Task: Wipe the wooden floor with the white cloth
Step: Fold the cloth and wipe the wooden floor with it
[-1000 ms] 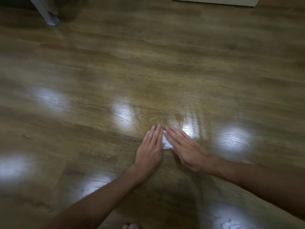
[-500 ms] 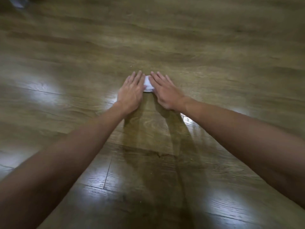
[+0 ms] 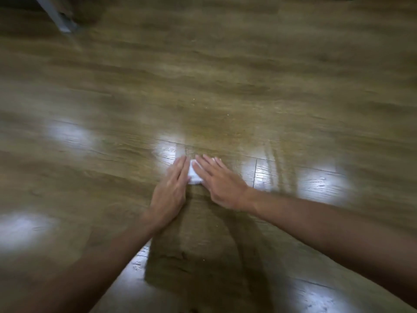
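Observation:
A small white cloth lies flat on the wooden floor, mostly hidden under my hands; only a strip shows between them. My left hand presses on its left part with straight fingers held together. My right hand presses on its right part, fingers straight and slightly spread. Both arms reach forward from the bottom of the view. The picture is blurred by motion.
A grey metal leg of some furniture stands at the far left, with a dark shape beside it. Bright light reflections dot the glossy planks. A few pale crumbs lie beyond the hands.
Half a second ago my arms were stretched far forward with the cloth. Now both hands and the cloth have slid back toward me, and the arms are more bent.

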